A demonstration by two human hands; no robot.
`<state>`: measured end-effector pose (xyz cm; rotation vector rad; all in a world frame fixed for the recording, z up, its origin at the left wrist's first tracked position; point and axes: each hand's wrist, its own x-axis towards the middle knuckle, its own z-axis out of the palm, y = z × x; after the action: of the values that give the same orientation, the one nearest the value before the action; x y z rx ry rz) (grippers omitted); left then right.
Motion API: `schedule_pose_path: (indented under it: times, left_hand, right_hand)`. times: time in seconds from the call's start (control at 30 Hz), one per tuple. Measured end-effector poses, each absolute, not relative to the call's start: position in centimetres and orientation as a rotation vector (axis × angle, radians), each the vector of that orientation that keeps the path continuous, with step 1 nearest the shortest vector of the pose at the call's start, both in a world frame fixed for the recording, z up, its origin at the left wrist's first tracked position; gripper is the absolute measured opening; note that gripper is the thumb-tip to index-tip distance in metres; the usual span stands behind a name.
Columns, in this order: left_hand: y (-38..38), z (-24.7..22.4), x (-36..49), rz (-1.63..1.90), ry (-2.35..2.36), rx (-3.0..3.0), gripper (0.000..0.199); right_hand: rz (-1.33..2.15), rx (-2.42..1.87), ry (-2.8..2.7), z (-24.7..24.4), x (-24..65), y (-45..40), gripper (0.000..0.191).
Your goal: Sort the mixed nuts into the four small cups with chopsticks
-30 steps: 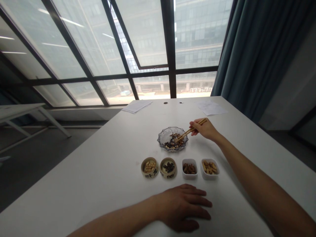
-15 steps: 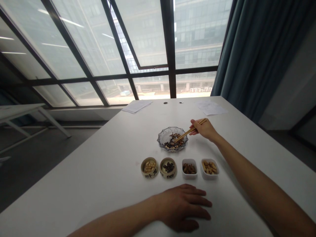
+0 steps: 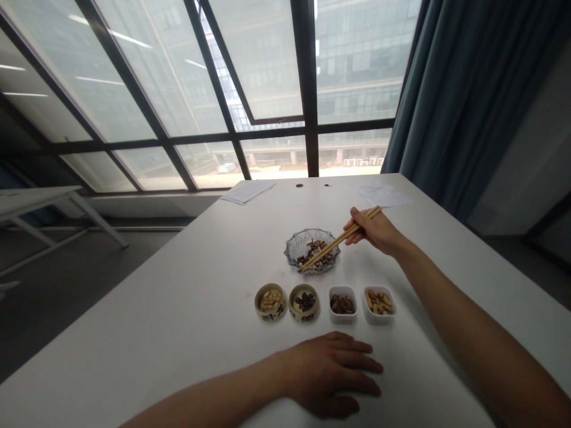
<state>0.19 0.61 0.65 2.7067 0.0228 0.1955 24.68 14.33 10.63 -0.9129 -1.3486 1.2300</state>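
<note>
The left hand (image 3: pixel 330 374) lies open and palm-down on the white worktop (image 3: pixel 178 309), fingers slightly apart, touching nothing else and just in front of the row of four small containers. From the left, these are a round ceramic bowl (image 3: pixel 270 302) of pale nuts, a matching bowl (image 3: pixel 304 302) of dark seeds, a white square dish (image 3: pixel 342 304) of brown seeds and a white square dish (image 3: pixel 379 304) of tan nuts. Behind the two middle containers sits a ribbed glass dish (image 3: pixel 300 248) holding a dark and pale mix (image 3: pixel 316 257). The right hand (image 3: pixel 375 232) is closed around a pair of wooden chopsticks (image 3: pixel 339 244), which slant down over the dish's right rim, their tips over the mix near its front edge. Whether they pinch anything is too small to tell.
</note>
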Motion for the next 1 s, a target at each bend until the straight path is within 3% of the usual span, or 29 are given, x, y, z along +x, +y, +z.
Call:
schedule_pose_path:
  times: [0.23,1.0]
  left_hand:
    - [0.65,0.57,0.10,0.194,0.023,2.711,0.046]
    - [0.64,0.50,0.08,0.190,0.029,2.684,0.046]
  right_hand:
    - [1.440,-0.884,-1.582,10.70,23.78,13.04,0.063]
    - [1.415,-0.877,-1.663,11.03,24.72,13.22,0.056]
